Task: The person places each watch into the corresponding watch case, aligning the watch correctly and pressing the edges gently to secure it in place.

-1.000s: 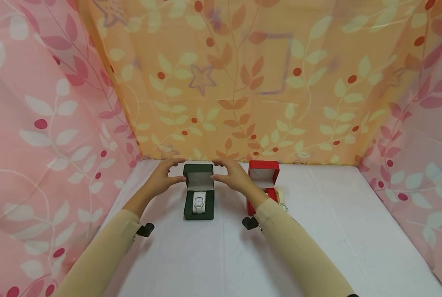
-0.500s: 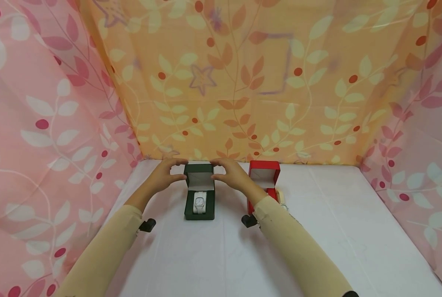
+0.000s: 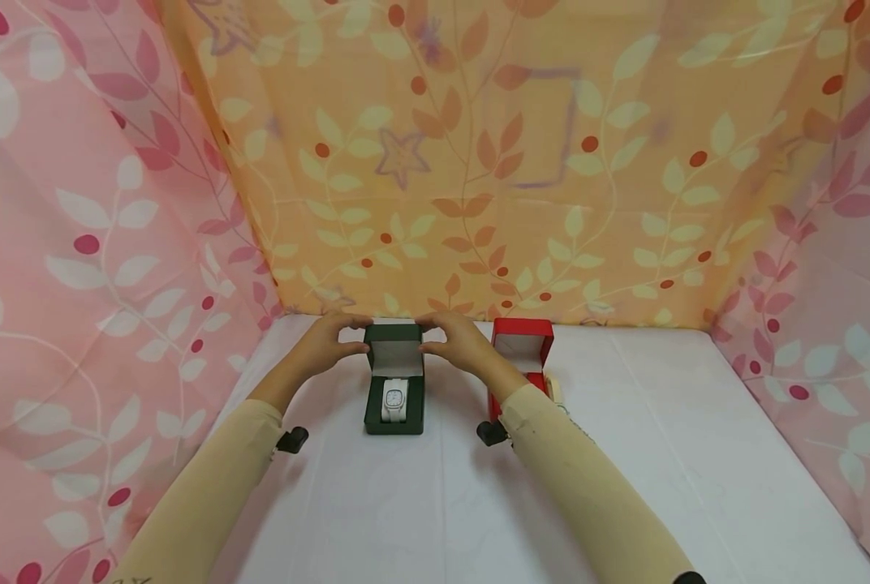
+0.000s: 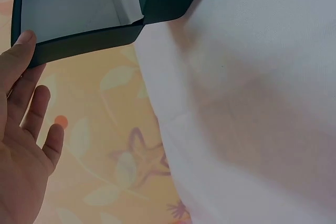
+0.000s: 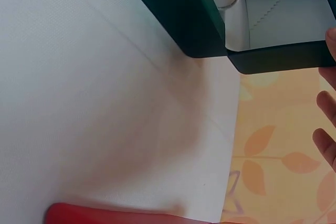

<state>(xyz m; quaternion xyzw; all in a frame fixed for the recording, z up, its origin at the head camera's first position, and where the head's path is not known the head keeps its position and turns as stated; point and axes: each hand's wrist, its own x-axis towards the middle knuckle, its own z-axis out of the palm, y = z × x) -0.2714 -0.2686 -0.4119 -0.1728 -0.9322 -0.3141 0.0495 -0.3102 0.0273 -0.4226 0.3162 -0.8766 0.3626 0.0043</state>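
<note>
A dark green watch box [image 3: 394, 428] stands with its lid [image 3: 397, 332] raised, showing a pale lining. Inside the base sits a watch [image 3: 394, 399] with a white strap and squarish face. My left hand [image 3: 321, 347] pinches the lid's left edge, its thumb on the front rim and a finger behind, as the left wrist view shows; the other fingers spread free. On the opposite edge my right hand [image 3: 464, 345] pinches the lid the same way, partly cut off in the right wrist view.
A red watch box [image 3: 523, 327], also with its lid up, stands to the right, partly behind my right forearm. Beside it lies a watch with a cream strap [image 3: 554, 391]. Patterned cloth [image 3: 464, 162] hangs behind the white-covered table [image 3: 376, 503].
Both hands have drawn slightly inward, from beside the green lid to its two upper edges. The lid stays raised, and both boxes stand where they were.
</note>
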